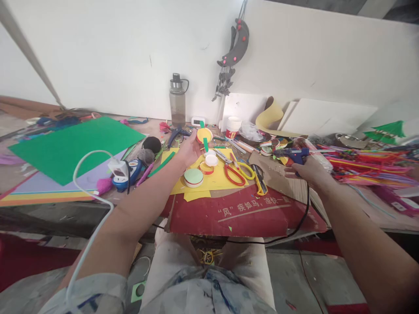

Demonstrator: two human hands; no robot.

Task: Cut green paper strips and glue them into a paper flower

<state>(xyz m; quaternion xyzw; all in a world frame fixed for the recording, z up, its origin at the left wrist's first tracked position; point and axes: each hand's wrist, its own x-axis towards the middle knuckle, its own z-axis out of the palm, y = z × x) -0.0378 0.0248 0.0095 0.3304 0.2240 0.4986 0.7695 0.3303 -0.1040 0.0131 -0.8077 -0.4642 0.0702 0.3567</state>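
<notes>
My left hand (190, 151) is closed on the edge of a round yellow craft disc (203, 136) with a pale rim and green strips at its top and bottom. My right hand (309, 168) grips a blue glue gun (296, 153), its nozzle pointing left and its black cord hanging down. Below the disc, on yellow sheets (178, 185), lie a green-topped round piece (193, 177), a white round lid (211, 160) and a yellow ring (207, 168). Red-and-yellow handled scissors (234, 172) lie to their right, beside a yellow utility knife (259, 179).
Red cardboard (199, 218) covers the table's front. At left are a green sheet (78, 148), a blue power strip (126, 174) and yarn balls. A water bottle (177, 102) and paper cup (233, 127) stand behind. Colourful pipe cleaners (366, 163) lie at right.
</notes>
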